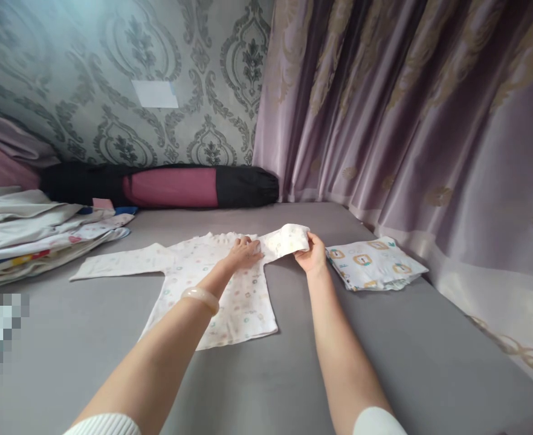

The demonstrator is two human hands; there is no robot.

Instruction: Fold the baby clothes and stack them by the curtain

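Note:
A small white long-sleeved shirt (243, 302) with a fine pastel print and a ruffled neck is spread on the grey bed surface. Its left-side sleeve (121, 263) stretches out straight. On the shirt's upper right, by the base of the other sleeve, my left hand (245, 252) rests palm down, fingers slightly bent and lying on the cloth. The end of that sleeve (287, 240) is raised off the bed and bent over, with my right hand (312, 254) gripping its cuff between thumb and fingers.
A folded white cloth with an orange animal print (375, 263) lies to the right. At the left is a pile of clothes (35, 232). A long black and maroon bag (171, 186) lies along the wall, and purple curtains (384, 121) hang at the right.

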